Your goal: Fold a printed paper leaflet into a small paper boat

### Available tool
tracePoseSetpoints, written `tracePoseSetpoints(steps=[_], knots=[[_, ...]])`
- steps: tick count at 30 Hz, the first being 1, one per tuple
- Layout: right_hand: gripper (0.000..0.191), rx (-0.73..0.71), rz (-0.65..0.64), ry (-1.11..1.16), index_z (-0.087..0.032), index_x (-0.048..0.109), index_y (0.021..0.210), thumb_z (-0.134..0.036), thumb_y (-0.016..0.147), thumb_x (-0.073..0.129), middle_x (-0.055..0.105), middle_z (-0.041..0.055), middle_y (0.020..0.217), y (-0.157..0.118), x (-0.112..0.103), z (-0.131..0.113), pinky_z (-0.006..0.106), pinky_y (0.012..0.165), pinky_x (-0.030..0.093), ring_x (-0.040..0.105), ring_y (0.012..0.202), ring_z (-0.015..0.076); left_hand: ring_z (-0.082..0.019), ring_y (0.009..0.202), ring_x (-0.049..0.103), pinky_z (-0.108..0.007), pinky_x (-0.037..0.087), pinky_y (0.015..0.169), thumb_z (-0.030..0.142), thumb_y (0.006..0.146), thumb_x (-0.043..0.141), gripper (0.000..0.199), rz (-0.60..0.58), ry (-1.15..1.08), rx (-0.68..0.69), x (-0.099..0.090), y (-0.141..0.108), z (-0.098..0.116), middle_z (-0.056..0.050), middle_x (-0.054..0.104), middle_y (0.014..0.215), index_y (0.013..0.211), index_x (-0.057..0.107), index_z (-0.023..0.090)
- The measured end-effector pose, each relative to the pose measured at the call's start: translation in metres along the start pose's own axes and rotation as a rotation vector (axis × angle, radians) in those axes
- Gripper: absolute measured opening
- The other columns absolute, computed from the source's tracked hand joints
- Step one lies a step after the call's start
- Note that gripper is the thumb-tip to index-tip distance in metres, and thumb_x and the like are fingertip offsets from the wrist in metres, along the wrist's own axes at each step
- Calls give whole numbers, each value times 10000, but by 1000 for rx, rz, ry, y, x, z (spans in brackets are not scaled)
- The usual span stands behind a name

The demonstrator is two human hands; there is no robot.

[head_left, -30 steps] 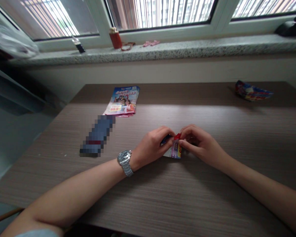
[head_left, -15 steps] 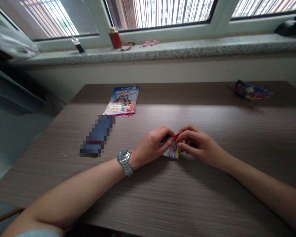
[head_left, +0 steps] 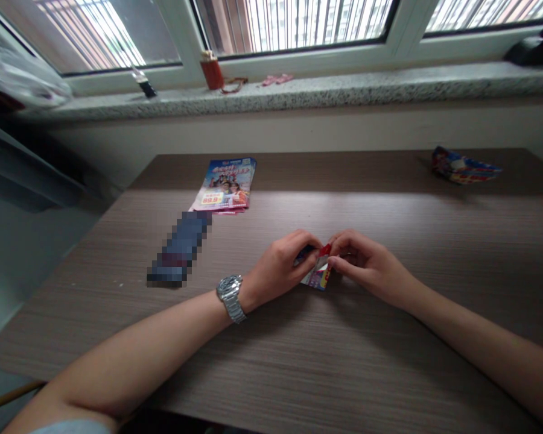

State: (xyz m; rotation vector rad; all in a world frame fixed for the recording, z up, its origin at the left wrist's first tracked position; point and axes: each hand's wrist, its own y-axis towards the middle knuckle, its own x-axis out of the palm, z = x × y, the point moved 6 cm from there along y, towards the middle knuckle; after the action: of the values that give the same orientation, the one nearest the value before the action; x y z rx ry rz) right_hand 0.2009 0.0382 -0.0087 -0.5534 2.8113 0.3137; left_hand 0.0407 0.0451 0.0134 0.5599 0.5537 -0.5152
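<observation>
Between my hands, low over the wooden table [head_left: 271, 355], is a small folded paper leaflet [head_left: 319, 277] with a colourful print and a red edge. My left hand [head_left: 285, 259], with a metal watch [head_left: 231, 298] at its wrist, pinches the leaflet's left side. On the right side my right hand [head_left: 364, 262] grips the leaflet between thumb and fingertips. Fingers cover much of the paper, so its full folded shape is hidden.
A stack of printed leaflets [head_left: 226, 184] lies at the back left, with a pixelated dark flat object [head_left: 180, 250] in front of it. A folded paper piece [head_left: 464, 167] sits at the back right. Along the stone windowsill [head_left: 344, 90] stands a red lighter-like object [head_left: 212, 71].
The right fingers have shifted and closed tighter at the leaflet's right edge. More of the red edge and a pale patch now show. My left hand has hardly moved.
</observation>
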Motion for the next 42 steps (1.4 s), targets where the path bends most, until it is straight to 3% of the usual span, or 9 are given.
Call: tracePoseSetpoints(steps=[3,12,16,25,29,36,42], knots=[[160,-19,16,-47,-219,606,896,-364,911,672,614,44,947,-1,0,0,289,675,567,630,803,162,-159,925,626,-294,502,851,175,975,517,77,8,-14,-1,0,0,1,-60,660,973,1007,587,171],[52,-298,69,-347,-236,684,955,-262,933,646,642,63,1018,-7,-5,-26,310,705,609,678,824,169,-152,945,635,-292,507,875,211,987,524,103,18,-73,-47,-2,0,1,-60,672,994,1036,603,167],[123,-354,39,-451,-256,697,1044,-253,939,634,649,75,1095,-10,-5,-22,335,731,622,698,825,174,-156,932,642,-293,514,855,228,992,520,115,35,-71,-74,-4,0,-1,-61,683,984,1024,613,170],[470,-514,-67,-687,-311,595,1374,-161,930,620,625,99,1381,-20,-10,-19,434,926,615,684,1127,267,-147,910,648,-264,512,806,246,987,542,121,94,-100,-125,-8,-1,-8,-47,696,981,1030,631,176],[505,-556,-71,-731,-288,556,1420,-163,934,616,625,135,1369,-20,-8,-23,428,884,626,697,1097,273,-140,901,650,-252,507,794,249,984,554,115,97,-103,-135,-8,-1,-8,-39,696,973,1017,633,173],[485,-492,-101,-662,-306,555,1404,-159,943,593,568,118,1389,-17,-6,-17,363,846,627,700,1051,224,-146,899,650,-265,510,801,256,985,551,122,96,-98,-139,-8,-2,-9,-44,698,975,1028,633,176],[440,-592,-139,-876,-263,569,1383,-167,954,569,601,136,1367,-18,-4,-22,357,792,622,705,1013,240,-155,933,655,-272,514,835,252,984,552,127,83,-106,-137,-7,-1,-10,-49,700,988,1028,639,172]])
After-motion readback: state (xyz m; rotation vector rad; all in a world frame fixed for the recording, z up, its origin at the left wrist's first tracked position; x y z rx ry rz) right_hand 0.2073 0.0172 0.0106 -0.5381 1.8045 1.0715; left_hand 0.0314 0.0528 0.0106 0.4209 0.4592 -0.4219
